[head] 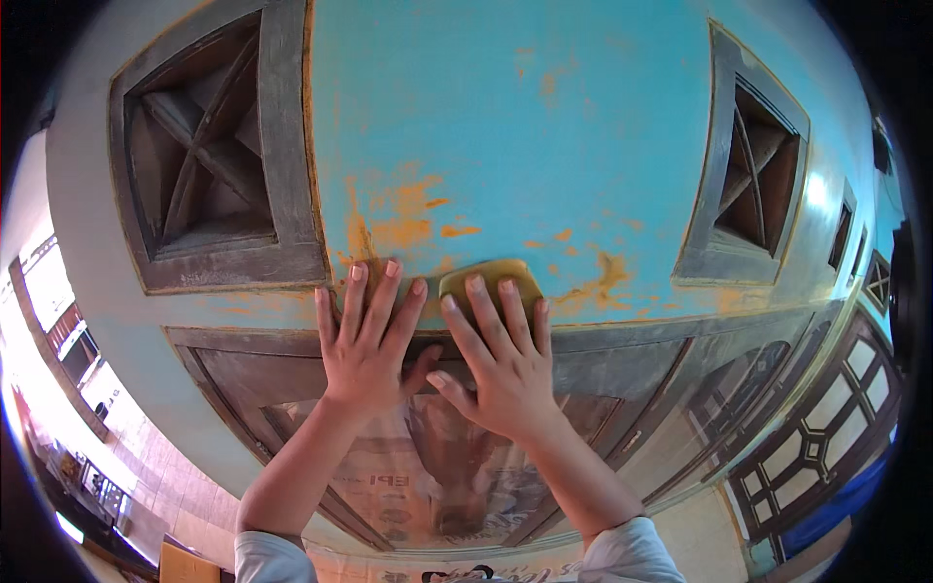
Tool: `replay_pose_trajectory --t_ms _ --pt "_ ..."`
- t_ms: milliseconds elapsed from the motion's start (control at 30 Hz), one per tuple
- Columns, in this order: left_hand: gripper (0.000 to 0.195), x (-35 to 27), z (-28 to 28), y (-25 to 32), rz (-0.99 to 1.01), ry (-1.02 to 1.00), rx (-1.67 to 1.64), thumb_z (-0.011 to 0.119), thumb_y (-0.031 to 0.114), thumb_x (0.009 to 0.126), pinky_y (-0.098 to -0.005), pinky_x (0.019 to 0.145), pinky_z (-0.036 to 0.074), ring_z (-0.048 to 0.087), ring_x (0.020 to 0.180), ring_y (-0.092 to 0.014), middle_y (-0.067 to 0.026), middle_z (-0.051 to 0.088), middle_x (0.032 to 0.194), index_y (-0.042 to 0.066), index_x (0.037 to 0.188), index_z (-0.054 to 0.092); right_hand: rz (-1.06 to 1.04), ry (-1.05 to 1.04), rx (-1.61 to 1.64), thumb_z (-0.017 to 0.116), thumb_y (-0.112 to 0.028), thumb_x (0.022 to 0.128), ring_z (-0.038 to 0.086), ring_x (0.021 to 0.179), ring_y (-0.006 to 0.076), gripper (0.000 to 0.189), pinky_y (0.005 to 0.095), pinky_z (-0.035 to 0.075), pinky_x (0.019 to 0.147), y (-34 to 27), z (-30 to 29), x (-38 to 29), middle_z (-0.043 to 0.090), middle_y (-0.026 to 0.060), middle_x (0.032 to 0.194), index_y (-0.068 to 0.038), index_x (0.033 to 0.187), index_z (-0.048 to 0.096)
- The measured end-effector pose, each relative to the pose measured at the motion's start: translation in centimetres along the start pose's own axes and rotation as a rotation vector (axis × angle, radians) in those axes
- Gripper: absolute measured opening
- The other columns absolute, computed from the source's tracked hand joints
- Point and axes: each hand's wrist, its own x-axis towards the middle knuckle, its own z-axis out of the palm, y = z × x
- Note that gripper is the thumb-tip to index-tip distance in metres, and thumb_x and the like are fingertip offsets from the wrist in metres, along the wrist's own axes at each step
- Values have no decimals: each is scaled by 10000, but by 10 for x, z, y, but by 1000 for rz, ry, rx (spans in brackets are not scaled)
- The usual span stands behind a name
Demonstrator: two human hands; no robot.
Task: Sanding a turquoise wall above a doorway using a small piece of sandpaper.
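Observation:
Pressed flat on a turquoise wall, my right hand covers a yellowish-olive pad. Its fingers lie over the pad, and only the pad's upper part shows. To its left, my left hand rests palm-down against the wall with fingers apart. No object is plainly visible in it, though the surface under the palm is hidden. Orange patches show through the turquoise paint just above both hands. The wrists cross the top of a dark wooden frame with reflective glass, below the wall strip.
A dark wooden vent with crossed bars is set in the wall at left. A similar vent stands at right. Low on the right is a dark door with pale panes. A tiled floor and a cardboard box appear at lower left.

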Motion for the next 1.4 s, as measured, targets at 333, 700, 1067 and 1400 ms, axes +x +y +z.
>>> replay_pose_trajectory --t_ms 333,700,1067,1400 --pt "678 -7 3 -1 3 52 13 705 504 787 -649 1201 148 349 1495 -357 -52 398 1620 243 1406 613 187 293 -74 516 -581 981 214 1532 439 728 644 122 1199 15 -2 27 302 171 1648 -155 1562 416" --pt "615 -5 2 1 3 100 -16 636 530 842 -628 1211 141 385 1480 -347 -42 453 1588 241 1385 637 329 366 -75 499 -549 991 171 1535 475 743 682 88 1189 25 4 -13 255 216 1656 -138 1591 349" --pt "538 -14 4 -7 64 116 -31 600 510 866 -607 1221 142 406 1468 -328 -23 498 1554 257 1334 675 257 316 -37 589 -448 961 215 1520 482 644 657 93 1203 7 27 -25 354 227 1608 -101 1494 488" --pt "483 -15 3 -11 86 154 -57 535 503 917 -602 1222 153 430 1450 -343 -29 541 1517 248 1290 705 179 197 -124 559 -461 958 230 1525 457 666 640 118 1209 35 22 -47 337 205 1625 -120 1522 463"
